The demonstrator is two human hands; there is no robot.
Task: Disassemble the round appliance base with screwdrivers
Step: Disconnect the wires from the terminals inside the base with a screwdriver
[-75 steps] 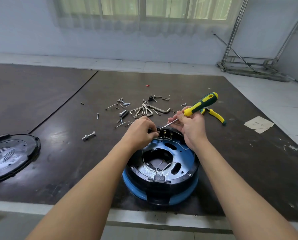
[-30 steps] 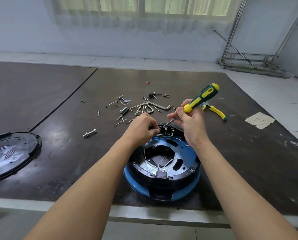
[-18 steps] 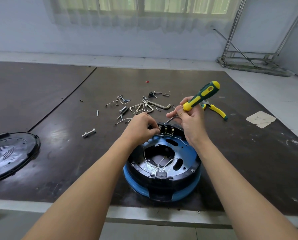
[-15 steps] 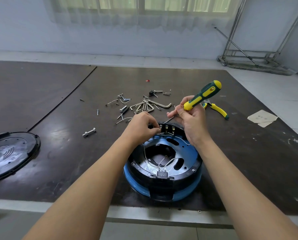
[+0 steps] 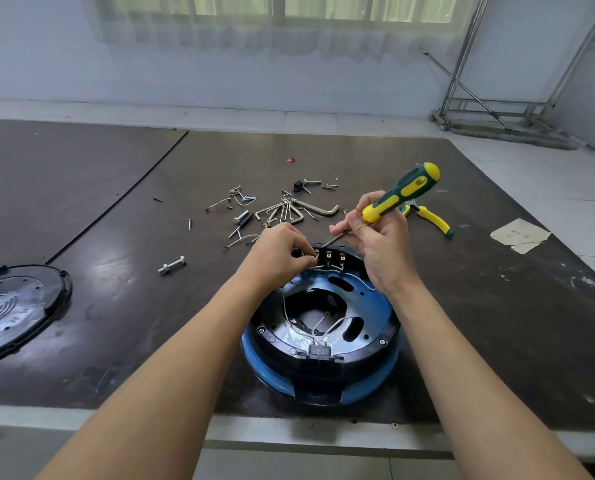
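I saw the round base (image 5: 323, 375) near the front edge of the table (image 5: 496, 306) — right grip (image 5: 382, 247) wrapped round the screwdriver (image 5: 401, 192), left grip (image 5: 278, 252) pinching the terminal block (image 5: 334, 258) on its far rim.

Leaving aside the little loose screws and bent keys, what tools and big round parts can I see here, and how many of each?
Screwdriver: 1
Pliers: 1
Blue and black base: 1
Black cover: 1
Total: 4
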